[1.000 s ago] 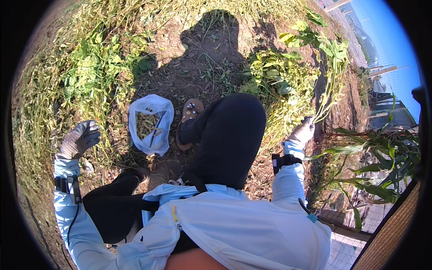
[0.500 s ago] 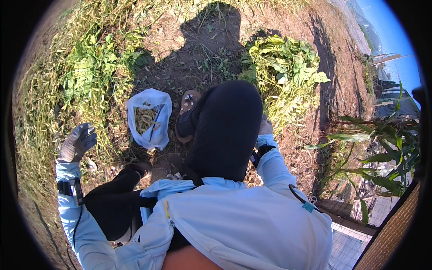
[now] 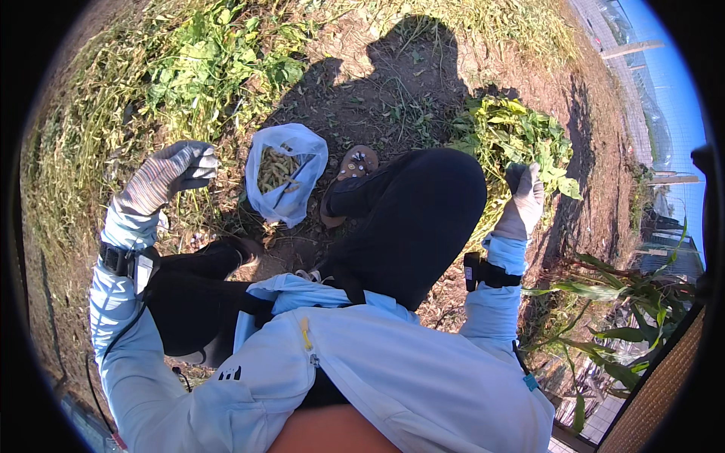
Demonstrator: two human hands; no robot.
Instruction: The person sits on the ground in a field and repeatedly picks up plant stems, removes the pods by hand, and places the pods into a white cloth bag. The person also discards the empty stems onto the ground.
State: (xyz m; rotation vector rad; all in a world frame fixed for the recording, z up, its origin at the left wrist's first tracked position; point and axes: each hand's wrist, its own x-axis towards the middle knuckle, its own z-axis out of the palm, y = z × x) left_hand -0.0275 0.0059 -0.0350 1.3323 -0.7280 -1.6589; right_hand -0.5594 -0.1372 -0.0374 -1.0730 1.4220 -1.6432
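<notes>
My left hand, in a striped grey glove, hangs above the dry stalks left of a white plastic bag. Its fingers are loosely bent, and nothing shows in them. The bag stands on the soil with its mouth wide, holding several pale bean pods. My right hand, gloved too, is raised beside my right knee, fingers a little apart and no object visible in them. Just beyond it lies a heap of green and yellowing leafy plants; the fingertips overlap its near edge, so contact cannot be told.
Pulled stalks and green leaves cover the ground at left. My shoe is right of the bag. Corn-like leaves and a wire fence stand at right. Bare soil lies ahead, under my shadow.
My left hand has risen and moved right, toward the bag. My right hand has come out from behind my knee, up and to the right. The view has shifted left.
</notes>
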